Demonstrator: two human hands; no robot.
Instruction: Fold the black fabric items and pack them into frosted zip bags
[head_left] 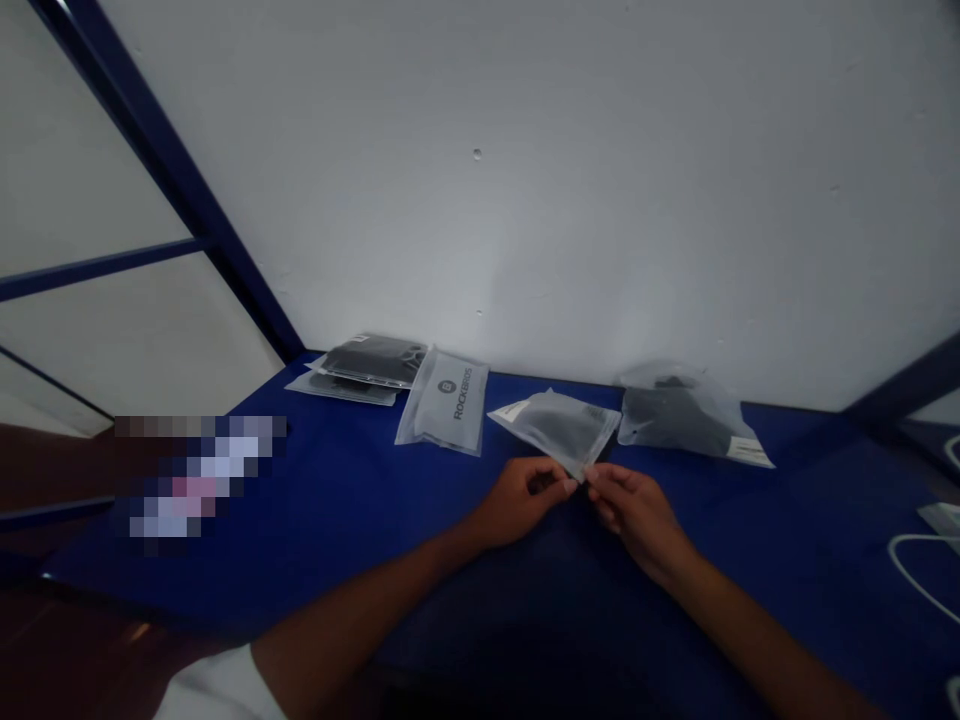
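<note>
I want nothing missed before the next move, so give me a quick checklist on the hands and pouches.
1. Left hand at the middle pouch: ok, fingertips pinched at its near corner.
2. Right hand at the same pouch: ok, fingertips pinched at that corner too.
3. Hands clear of the ROCKBROS pouch: ok, both are apart from it.
4. Middle pouch clear of the right-hand pouch: cannot tell, their edges come very close in this view.
5. Pouches at the far left lying singly: not ok, they overlap in a stack.
6. Middle pouch sealed: cannot tell, too small and dim.
</note>
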